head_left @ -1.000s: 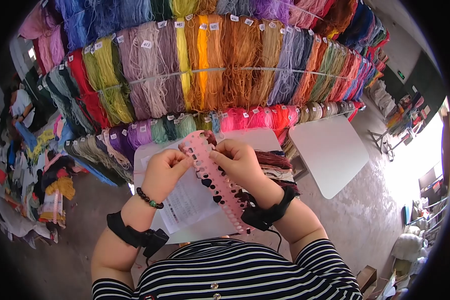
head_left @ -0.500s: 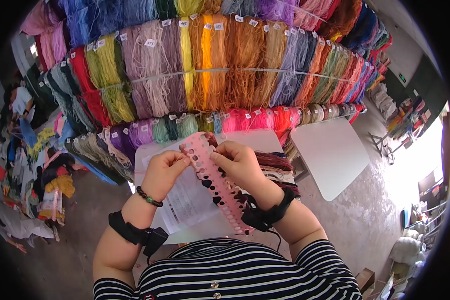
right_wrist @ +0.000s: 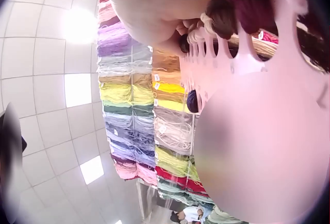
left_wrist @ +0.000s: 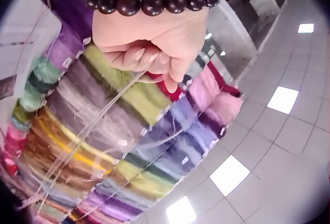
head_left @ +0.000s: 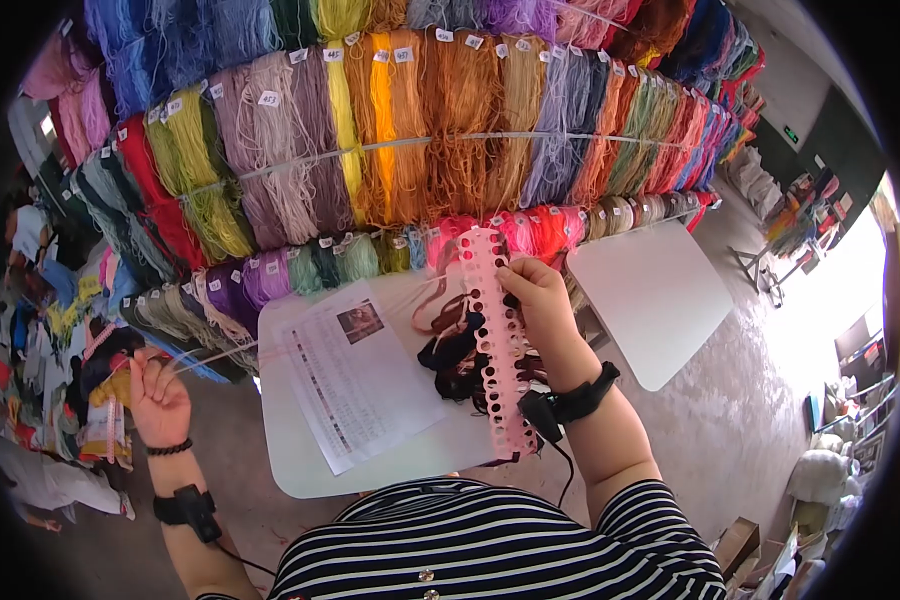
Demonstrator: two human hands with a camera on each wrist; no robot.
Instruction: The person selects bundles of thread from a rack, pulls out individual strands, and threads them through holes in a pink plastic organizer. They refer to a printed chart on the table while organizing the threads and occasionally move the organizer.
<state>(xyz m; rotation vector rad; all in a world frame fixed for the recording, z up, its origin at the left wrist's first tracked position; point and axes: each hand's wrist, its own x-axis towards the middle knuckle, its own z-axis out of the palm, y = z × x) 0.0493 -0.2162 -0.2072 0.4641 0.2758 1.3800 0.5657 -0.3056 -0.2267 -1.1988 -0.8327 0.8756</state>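
My right hand (head_left: 538, 305) grips the upper right edge of a long pink thread card (head_left: 496, 345) with holes along both sides. Dark thread hanks (head_left: 455, 345) hang from its holes, and maroon thread (right_wrist: 252, 2) loops through one edge in the right wrist view. Out at the far left, my left hand (head_left: 162, 400) pinches pale thread (left_wrist: 105, 109) between curled fingers. In the head view those strands stretch across toward the upper part of the card. A printed sheet (head_left: 355, 385) with a small picture lies on the white table (head_left: 282, 440) below.
Racks of numbered, coloured yarn hanks (head_left: 450, 120) rise in front. A second white table (head_left: 655, 310) stands to the right. Piled fabrics and yarn (head_left: 105, 390) lie at the left, near another person (head_left: 28, 235).
My left hand has moved from beside the card to far left, drawing out pale thread. My right hand has shifted right with the card, which now stands more upright; more of the sheet shows.
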